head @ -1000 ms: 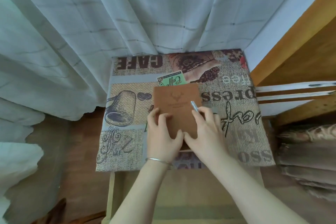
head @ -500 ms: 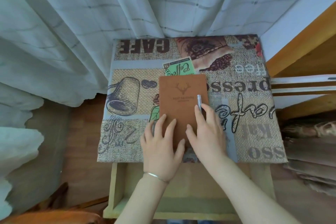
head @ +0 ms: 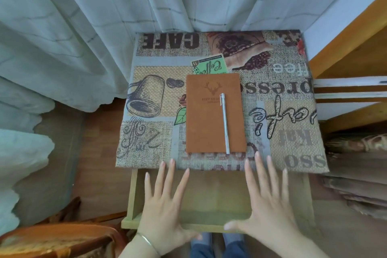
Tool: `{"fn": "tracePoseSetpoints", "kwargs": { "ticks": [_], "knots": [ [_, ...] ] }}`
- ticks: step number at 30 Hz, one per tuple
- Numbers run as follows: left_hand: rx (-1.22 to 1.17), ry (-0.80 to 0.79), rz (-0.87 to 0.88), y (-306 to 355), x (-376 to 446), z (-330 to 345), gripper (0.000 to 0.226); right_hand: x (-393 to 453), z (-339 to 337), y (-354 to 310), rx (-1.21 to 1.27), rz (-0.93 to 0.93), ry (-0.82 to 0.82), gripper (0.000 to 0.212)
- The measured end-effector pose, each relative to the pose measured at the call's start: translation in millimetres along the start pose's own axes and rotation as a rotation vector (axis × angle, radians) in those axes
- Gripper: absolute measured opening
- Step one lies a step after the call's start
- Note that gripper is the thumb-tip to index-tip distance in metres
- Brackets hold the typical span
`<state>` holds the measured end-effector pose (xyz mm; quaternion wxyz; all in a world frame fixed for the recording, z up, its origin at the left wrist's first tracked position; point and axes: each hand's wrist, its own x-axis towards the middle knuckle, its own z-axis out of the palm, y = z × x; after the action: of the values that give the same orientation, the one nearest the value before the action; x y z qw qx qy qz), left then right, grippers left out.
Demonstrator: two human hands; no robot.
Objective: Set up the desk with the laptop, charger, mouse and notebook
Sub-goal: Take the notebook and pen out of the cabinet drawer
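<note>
desk [head: 293,142] draped in a coffee-print burlap cloth is taken as landmark: at its middle the flat brown suede notebook [head: 211,115] has been released, so that item looks placed. left hand [head: 165,211] and right hand [head: 270,205], both empty and splayed, have been drawn back over its open wooden drawer [head: 213,197]. a slim silver pen [head: 225,123] is laid along the cover.

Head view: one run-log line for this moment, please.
notebook: flat on desk cloth | pen: lying on notebook | left hand: open, empty | right hand: open, empty | drawer: open below hands
</note>
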<state>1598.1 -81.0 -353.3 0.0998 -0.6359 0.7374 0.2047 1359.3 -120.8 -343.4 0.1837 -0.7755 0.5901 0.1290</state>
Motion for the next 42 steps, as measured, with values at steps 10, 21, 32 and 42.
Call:
{"fn": "tracePoseSetpoints", "kwargs": {
  "ticks": [10,21,32,42],
  "knots": [
    [0.18,-0.015,-0.053,9.8,3.8,20.3,0.149,-9.5,40.1,9.3,-0.177,-0.148,-0.032,0.148],
    [0.125,0.326,-0.087,1.5,32.8,7.0,0.094,22.6,25.5,24.4,-0.095,-0.043,0.203,0.122],
    [0.158,0.661,-0.234,-3.4,68.1,22.5,0.04,61.6,29.0,19.8,-0.088,0.101,0.543,0.083],
    [-0.205,0.419,-0.229,14.2,50.5,-41.3,0.06,46.2,-46.8,8.1,0.37,0.15,0.403,0.05]
  ]
}}
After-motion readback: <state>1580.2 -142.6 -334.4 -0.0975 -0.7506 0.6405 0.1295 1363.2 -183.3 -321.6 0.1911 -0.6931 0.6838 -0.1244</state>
